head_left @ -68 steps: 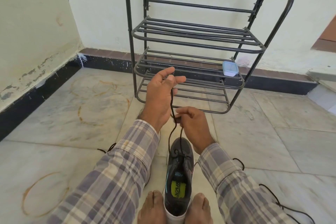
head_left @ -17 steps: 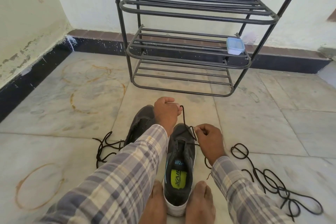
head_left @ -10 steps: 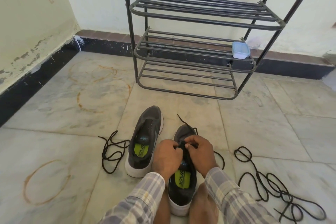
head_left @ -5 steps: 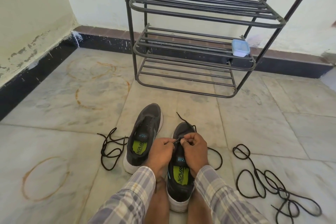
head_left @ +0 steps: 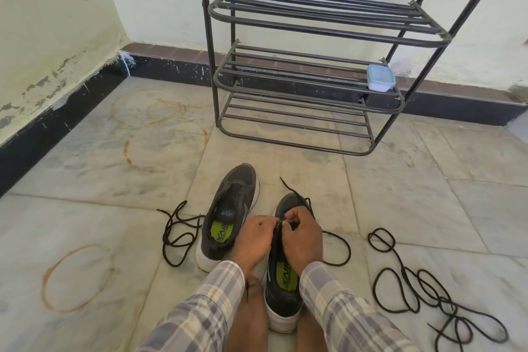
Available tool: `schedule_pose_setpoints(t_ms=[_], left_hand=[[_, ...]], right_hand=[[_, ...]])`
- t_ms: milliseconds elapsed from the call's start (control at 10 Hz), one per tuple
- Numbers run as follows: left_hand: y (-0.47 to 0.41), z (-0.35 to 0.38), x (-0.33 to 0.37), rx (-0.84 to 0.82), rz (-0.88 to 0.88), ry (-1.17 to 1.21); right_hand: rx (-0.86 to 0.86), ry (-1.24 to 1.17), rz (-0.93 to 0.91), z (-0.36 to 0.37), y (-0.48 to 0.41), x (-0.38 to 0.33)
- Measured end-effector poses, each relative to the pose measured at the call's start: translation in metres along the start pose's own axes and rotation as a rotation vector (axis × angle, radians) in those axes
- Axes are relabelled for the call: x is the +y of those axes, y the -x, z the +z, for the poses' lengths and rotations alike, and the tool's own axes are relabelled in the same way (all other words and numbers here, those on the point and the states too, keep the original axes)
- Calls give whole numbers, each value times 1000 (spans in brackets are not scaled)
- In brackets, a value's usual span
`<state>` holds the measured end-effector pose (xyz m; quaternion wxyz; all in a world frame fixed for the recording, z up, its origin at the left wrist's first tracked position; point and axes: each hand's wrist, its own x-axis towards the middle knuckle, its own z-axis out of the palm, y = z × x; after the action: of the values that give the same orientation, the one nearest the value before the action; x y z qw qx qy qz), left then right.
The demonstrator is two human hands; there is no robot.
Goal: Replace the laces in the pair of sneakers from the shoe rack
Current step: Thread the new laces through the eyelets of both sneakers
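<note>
Dark grey mesh covers the sneaker [head_left: 285, 283] wedged between the person's bare feet [head_left: 251, 306] at the lower centre of the frame. Its long axis runs straight up the picture, rounded toe toward the shoe rack [head_left: 314, 71] and white-soled heel nearest the camera, with a lime-green insole showing inside. Over its tongue the left hand [head_left: 254, 240] and right hand [head_left: 303, 240] meet, each grip clenched in a pinch on the thin black lace [head_left: 281, 221]. One end of it trails past the toe and a long loop lies on the floor [head_left: 114, 208] to the shoe's right.

Just left lies the second sneaker [head_left: 228, 214], nearly parallel, toe leaning to the upper right. A tangled cord [head_left: 177, 234] lies at its left side, and a longer coiled cord [head_left: 414, 294] sprawls at lower right. Plaid sleeves [head_left: 208, 308] enter from below.

Pale veined marble tiles carry rusty rings [head_left: 77, 277]. The rack is dark tubular metal with barred shelves; a small translucent lidded box [head_left: 381, 78] sits on its middle shelf.
</note>
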<state>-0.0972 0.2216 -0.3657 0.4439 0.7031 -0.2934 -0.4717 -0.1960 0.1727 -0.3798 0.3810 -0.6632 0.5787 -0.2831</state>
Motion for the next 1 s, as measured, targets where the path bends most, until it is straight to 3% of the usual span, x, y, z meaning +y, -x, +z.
schedule_pose_setpoints(t_ms=[100,200,300,400,500,600,700,800,900,1000], left_hand=[[-10,-2,0,2,-10,-76],[-17,0,8,35,54,-302],[-17,5,18,131,96,-415],[-10,6,46,262,-21,252],[-9,-7,79,230,-152,1018],[-20,-33,102,272,122,-10],[-7,-45,117,-37,142,-1373],[-1,-49,124,-227,76,-1551],[-11,-62,130,-75,148,-561],[-13,-65,134,179,158,422]], right_hand=[[-8,-11,-24,-6,-1,0],[-25,-3,-49,-12,-2,2],[-80,59,-77,-11,-1,6],[-102,162,-118,-8,3,6],[-84,170,-127,-10,4,5],[-69,201,-116,-12,5,4],[-42,280,-114,-9,6,3],[-17,320,-104,-8,9,3],[18,347,-82,-8,10,2],[48,366,-55,-8,11,0]])
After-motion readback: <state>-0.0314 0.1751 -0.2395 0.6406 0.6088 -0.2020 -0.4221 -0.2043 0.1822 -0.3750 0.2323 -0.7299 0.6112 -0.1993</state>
